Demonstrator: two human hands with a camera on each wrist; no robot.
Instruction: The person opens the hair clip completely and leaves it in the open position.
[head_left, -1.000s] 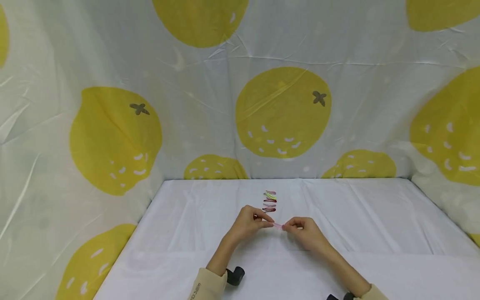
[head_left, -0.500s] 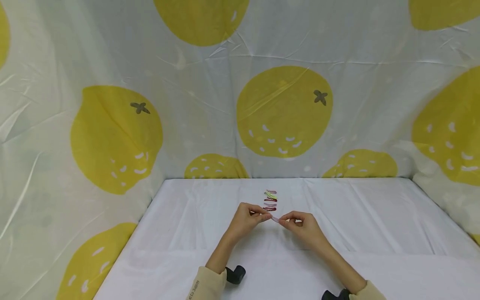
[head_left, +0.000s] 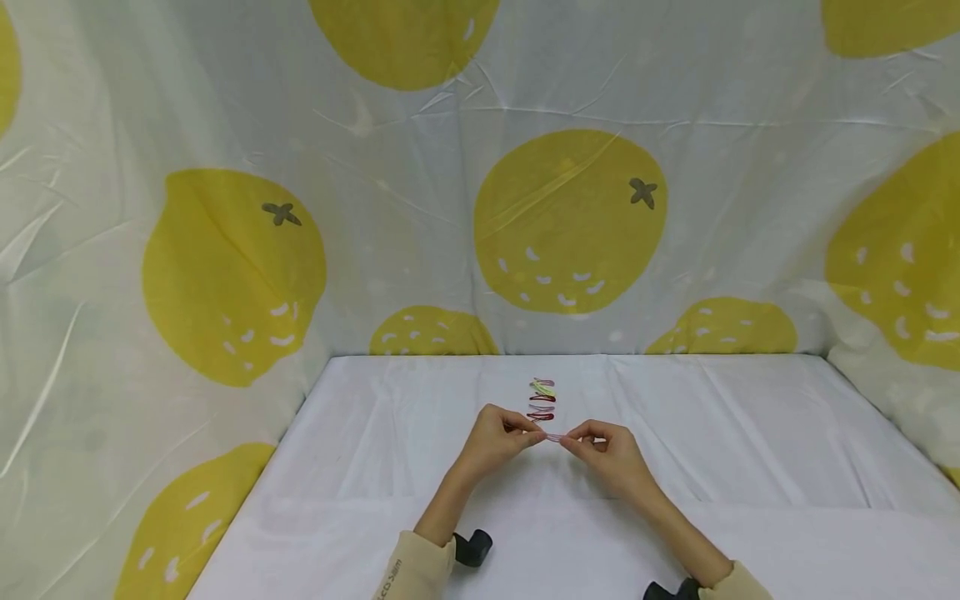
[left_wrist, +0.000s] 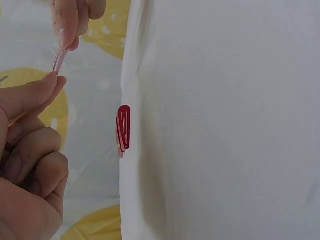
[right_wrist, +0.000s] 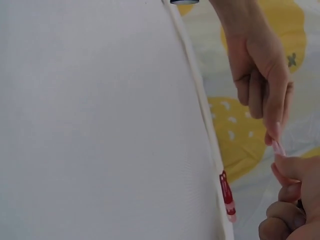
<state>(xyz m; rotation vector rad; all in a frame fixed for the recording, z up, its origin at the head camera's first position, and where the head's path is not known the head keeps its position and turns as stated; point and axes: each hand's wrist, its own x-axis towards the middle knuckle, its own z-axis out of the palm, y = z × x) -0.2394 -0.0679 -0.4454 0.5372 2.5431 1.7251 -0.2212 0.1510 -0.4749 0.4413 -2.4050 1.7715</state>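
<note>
A pale pink snap hair clip (head_left: 553, 437) is held between my two hands, above the white table. My left hand (head_left: 491, 442) pinches its left end with thumb and index finger. At the other end, my right hand (head_left: 611, 454) pinches it the same way. Both wrist views show the pink hair clip (left_wrist: 60, 61) bridging the fingertips, its ends hidden under them. Just beyond the hands, a column of several snap clips in pink, yellow-green and red lies on the cloth; its nearest is a red hair clip (head_left: 540, 417), also seen in the left wrist view.
White cloth covers the table (head_left: 750, 450). Behind it and along the sides hangs a pale curtain (head_left: 405, 208) printed with yellow lemons. Black wrist mounts (head_left: 472, 548) sit by the beige sleeves (head_left: 416, 568).
Both hands have moved slightly forward with the pink hair clip, nearer the column. The clip has turned and now lies more level between the fingertips. The clips on the table stay put.
</note>
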